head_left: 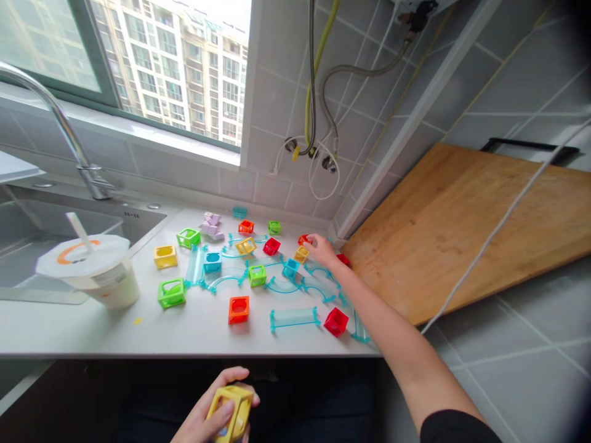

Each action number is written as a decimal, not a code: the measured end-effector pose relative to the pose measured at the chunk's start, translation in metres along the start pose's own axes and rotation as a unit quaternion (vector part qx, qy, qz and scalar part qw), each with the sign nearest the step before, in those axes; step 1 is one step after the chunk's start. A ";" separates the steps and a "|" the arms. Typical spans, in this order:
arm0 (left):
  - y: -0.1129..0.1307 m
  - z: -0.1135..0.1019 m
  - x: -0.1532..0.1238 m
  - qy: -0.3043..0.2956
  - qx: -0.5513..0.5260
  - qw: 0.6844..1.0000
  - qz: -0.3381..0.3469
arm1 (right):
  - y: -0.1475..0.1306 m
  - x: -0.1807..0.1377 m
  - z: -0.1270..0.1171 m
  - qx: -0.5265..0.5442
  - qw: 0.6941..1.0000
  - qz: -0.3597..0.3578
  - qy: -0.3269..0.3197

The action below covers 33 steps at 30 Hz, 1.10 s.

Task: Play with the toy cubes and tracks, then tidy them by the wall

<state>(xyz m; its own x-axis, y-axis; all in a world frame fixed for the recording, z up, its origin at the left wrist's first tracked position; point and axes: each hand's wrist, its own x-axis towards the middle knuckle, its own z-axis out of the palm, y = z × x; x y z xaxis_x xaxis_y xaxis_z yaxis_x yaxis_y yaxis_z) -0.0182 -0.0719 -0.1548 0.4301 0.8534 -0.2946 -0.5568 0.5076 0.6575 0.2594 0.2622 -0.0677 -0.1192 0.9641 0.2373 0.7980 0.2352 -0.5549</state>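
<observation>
Low in front of the counter, my left hand (pixel 215 409) is wrapped round a yellow hollow cube block (pixel 233 412). My right arm stretches over the counter's right side, and my right hand (pixel 322 250) has its fingertips closed at the edge of an orange hollow cube block (pixel 303 239). Just beneath those fingers sits another yellow cube block (pixel 301 254), close enough that contact cannot be told. Around them lie clear blue curved track pieces (pixel 281 286), a blue cube block (pixel 290 268) and a red cube block (pixel 271 247).
Further blocks, including a green one (pixel 172 293) and a red one (pixel 336 322), are spread over the white counter (pixel 194 335). A lidded drink cup (pixel 108 280) with a straw stands left by the sink (pixel 152 218). A wooden board (pixel 466 227) leans at right, with a white cable across it.
</observation>
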 end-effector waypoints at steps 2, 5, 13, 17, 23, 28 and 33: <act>0.010 0.008 -0.004 0.019 -0.008 1.000 -0.004 | -0.019 -0.009 -0.016 0.024 0.999 -0.024 0.016; 0.025 0.019 -0.009 0.038 -0.011 0.999 0.008 | -0.057 -0.038 -0.042 0.070 0.994 -0.081 0.006; 0.044 0.037 -0.019 0.040 -0.005 0.999 0.032 | -0.161 -0.182 -0.073 0.111 0.896 -0.353 -0.247; 0.040 0.040 -0.029 0.047 0.000 0.999 0.012 | -0.170 -0.230 -0.055 0.075 0.866 -0.402 -0.288; 0.033 0.042 -0.040 0.050 -0.040 0.998 -0.011 | -0.166 -0.262 -0.046 0.168 0.882 -0.314 -0.308; 0.026 0.041 -0.038 0.033 -0.008 0.998 0.048 | -0.160 -0.289 -0.031 0.392 0.835 -0.091 -0.376; 0.020 0.038 -0.040 0.002 0.123 0.985 0.125 | -0.151 -0.324 0.006 0.680 0.635 0.125 -0.346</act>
<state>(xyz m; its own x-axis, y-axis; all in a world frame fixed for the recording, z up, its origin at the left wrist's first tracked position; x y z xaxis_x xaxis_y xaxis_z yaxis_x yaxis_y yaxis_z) -0.0193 -0.1000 -0.1030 0.2987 0.9486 -0.1043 -0.4567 0.2380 0.8572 0.1738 -0.0846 -0.0659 -0.6947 0.7056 -0.1398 -0.3479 -0.4997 -0.7933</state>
